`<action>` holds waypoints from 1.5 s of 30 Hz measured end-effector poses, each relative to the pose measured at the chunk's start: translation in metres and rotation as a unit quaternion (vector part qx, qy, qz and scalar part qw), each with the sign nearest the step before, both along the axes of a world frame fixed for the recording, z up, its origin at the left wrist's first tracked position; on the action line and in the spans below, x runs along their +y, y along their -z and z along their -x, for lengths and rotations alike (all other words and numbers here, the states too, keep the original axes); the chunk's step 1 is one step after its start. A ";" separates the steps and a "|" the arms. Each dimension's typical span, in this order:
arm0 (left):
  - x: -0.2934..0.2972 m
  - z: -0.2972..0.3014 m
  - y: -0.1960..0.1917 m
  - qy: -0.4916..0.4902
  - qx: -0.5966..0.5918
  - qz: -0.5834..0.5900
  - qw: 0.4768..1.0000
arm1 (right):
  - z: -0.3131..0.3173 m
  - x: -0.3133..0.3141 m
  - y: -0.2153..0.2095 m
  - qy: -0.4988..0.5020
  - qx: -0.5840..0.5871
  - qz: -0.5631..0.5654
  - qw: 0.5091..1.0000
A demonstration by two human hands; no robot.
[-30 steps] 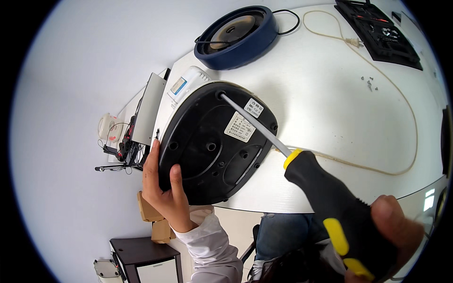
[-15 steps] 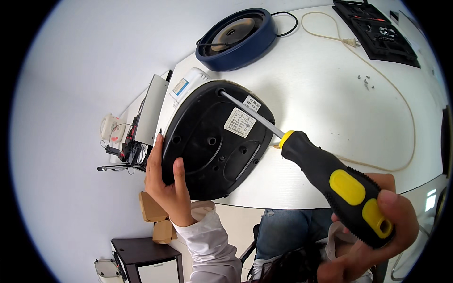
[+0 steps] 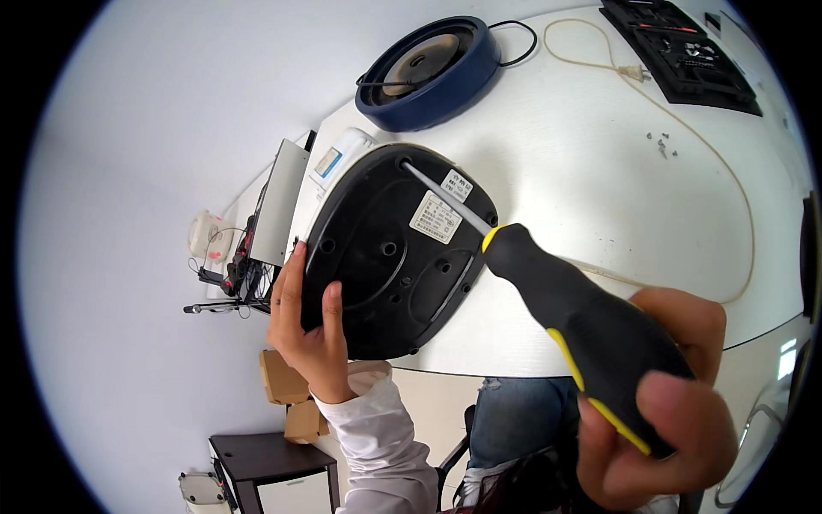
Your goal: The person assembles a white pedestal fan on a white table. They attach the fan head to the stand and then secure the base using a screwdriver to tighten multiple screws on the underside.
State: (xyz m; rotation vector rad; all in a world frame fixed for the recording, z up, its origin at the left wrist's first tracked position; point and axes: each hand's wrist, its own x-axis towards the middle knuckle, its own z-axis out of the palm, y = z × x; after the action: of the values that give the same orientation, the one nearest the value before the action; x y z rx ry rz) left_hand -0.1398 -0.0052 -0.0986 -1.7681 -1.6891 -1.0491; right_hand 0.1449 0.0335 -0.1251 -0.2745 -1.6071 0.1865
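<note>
A white appliance with a black base (image 3: 364,295) stands tipped on the table, its underside facing me. My left hand (image 3: 312,334) grips its lower left edge, thumb on the black underside and fingers round the side. In my right hand (image 3: 668,437) is a screwdriver (image 3: 556,291) with a black and yellow handle. Its metal shaft crosses in front of two white labels (image 3: 435,218), and the tip sits in the screw hole at the top of the base. Whether a screw is in that hole is hidden.
Behind the appliance lies a round dark blue part (image 3: 428,73) with a black cord. Several loose screws (image 3: 662,144) rest on the white table (image 3: 565,180). A beige power cord (image 3: 747,214) loops along the right, and an open black tool case (image 3: 685,56) is at the far right.
The screwdriver handle has turned about its axis, its yellow patches now facing down and left. My right hand has shifted slightly left. My left hand keeps its hold on the appliance.
</note>
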 end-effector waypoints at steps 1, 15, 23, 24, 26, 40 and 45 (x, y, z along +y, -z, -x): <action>-0.007 0.007 0.005 -0.017 0.000 -0.002 1.000 | 0.020 0.005 0.015 -0.020 0.062 -0.029 0.997; -0.004 0.004 0.004 -0.017 -0.018 -0.002 1.000 | 0.001 -0.025 -0.026 0.068 -0.055 0.192 0.977; -0.003 0.001 0.003 -0.020 -0.017 -0.003 1.000 | -0.008 -0.013 -0.027 0.121 -0.142 0.142 0.972; -0.003 -0.001 0.003 -0.020 -0.016 -0.004 1.000 | -0.008 -0.012 -0.023 0.127 -0.131 0.143 0.973; -0.005 0.001 0.004 -0.026 -0.016 -0.005 1.000 | -0.002 -0.010 -0.012 0.114 -0.074 0.152 0.979; -0.008 0.001 0.005 -0.042 -0.042 -0.001 0.998 | -0.006 -0.040 -0.016 0.302 -0.136 0.270 0.904; -0.001 -0.004 0.003 -0.025 -0.036 0.001 0.999 | -0.007 -0.027 -0.019 0.173 -0.078 0.234 0.954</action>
State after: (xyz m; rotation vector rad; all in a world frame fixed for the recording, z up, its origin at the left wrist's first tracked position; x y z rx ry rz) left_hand -0.1363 -0.0058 -0.1018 -1.6991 -1.7679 -1.1034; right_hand 0.1520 0.0070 -0.1058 -0.9497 -1.6261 0.2794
